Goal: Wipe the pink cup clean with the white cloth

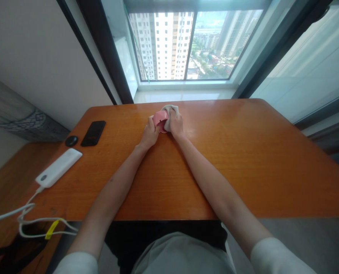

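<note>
I log a brown wooden table [258, 163]; along its left side lie a black phone [93, 133], black disc [71, 141] and white box [59, 167].

On the table [243, 152], the phone [93, 133] is lying left of the left hand [150, 134], the power bank [59, 168] is lying before the phone, and the window [191, 45] is standing behind

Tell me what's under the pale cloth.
The pink object, held in the left hand, meets the left edge of the pale cloth; how far it extends underneath can't be seen, because the cloth and right hand cover it.
</note>
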Action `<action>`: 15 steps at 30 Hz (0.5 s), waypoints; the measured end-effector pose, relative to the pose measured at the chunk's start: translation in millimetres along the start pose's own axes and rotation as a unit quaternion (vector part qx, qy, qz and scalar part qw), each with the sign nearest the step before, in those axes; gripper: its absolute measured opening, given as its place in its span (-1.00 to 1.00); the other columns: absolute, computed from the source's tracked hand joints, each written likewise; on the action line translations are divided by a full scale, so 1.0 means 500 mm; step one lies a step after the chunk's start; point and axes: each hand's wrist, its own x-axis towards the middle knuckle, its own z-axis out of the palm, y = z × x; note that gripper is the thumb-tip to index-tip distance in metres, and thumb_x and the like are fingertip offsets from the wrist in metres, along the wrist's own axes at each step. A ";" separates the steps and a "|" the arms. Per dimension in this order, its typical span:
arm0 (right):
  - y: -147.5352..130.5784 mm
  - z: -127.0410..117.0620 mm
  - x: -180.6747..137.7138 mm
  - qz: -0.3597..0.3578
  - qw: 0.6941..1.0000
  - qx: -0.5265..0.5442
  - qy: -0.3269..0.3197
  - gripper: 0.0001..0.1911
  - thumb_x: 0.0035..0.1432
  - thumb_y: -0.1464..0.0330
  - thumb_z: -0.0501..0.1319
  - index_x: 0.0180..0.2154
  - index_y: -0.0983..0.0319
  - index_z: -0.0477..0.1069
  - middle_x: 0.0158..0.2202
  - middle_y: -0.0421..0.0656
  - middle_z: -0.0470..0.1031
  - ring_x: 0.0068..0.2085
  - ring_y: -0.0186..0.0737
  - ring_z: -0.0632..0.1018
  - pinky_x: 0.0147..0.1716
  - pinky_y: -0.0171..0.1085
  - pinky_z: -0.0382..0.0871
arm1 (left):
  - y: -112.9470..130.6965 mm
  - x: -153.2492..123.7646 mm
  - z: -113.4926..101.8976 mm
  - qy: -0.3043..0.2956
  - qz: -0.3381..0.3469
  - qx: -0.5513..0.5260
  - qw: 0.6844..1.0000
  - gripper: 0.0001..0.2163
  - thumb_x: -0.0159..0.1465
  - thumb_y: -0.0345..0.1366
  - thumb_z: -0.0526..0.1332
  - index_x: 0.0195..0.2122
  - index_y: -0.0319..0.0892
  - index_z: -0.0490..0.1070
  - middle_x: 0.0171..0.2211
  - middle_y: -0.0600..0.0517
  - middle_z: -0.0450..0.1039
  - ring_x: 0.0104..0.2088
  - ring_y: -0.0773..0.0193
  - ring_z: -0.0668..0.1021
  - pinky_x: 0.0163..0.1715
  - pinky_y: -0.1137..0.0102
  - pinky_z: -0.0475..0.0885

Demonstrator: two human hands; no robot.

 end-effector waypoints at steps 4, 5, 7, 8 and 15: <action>0.041 -0.005 0.014 0.123 0.985 0.121 0.003 -0.50 0.43 0.01 0.02 -0.09 0.20 0.58 -0.14 -0.14 0.67 -0.05 -0.05 0.64 0.04 -0.14 0.53 | -0.008 0.004 0.000 0.012 -0.009 -0.012 1.000 -0.64 0.45 -0.34 0.21 0.25 -0.08 0.27 0.13 -0.20 0.56 0.13 -0.12 0.64 0.30 -0.04 0.48; 0.048 -0.005 0.016 0.125 0.984 0.129 0.001 -0.49 0.41 -0.01 0.04 -0.08 0.20 0.58 -0.13 -0.14 0.67 -0.05 -0.05 0.64 0.04 -0.15 0.54 | -0.009 0.004 0.000 0.013 -0.009 -0.017 1.000 -0.64 0.44 -0.33 0.22 0.24 -0.08 0.28 0.12 -0.18 0.57 0.13 -0.11 0.64 0.30 -0.03 0.48; 0.053 -0.005 0.018 0.122 0.985 0.126 -0.002 -0.47 0.39 -0.03 0.05 -0.07 0.21 0.58 -0.10 -0.12 0.68 -0.03 -0.05 0.65 0.05 -0.14 0.54 | -0.010 0.005 0.000 0.010 -0.009 -0.020 1.000 -0.63 0.43 -0.33 0.21 0.25 -0.08 0.27 0.12 -0.18 0.56 0.13 -0.11 0.64 0.29 -0.03 0.48; 0.052 -0.006 0.018 0.123 0.986 0.115 0.000 -0.47 0.40 -0.02 0.04 -0.07 0.21 0.59 -0.09 -0.10 0.69 -0.02 -0.03 0.66 0.06 -0.13 0.55 | -0.009 0.005 0.000 0.008 -0.010 -0.017 1.000 -0.62 0.43 -0.34 0.20 0.25 -0.09 0.27 0.12 -0.20 0.56 0.12 -0.12 0.64 0.29 -0.04 0.48; -0.043 -0.025 0.003 -0.060 0.989 -0.072 0.112 -0.41 0.57 0.16 -0.18 0.25 0.19 0.50 0.24 0.06 0.60 0.35 0.08 0.54 0.38 0.12 0.38 | -0.002 0.002 -0.006 0.000 -0.018 -0.010 1.000 -0.65 0.46 -0.35 0.16 0.25 -0.13 0.28 0.11 -0.25 0.55 0.12 -0.16 0.65 0.30 -0.15 0.47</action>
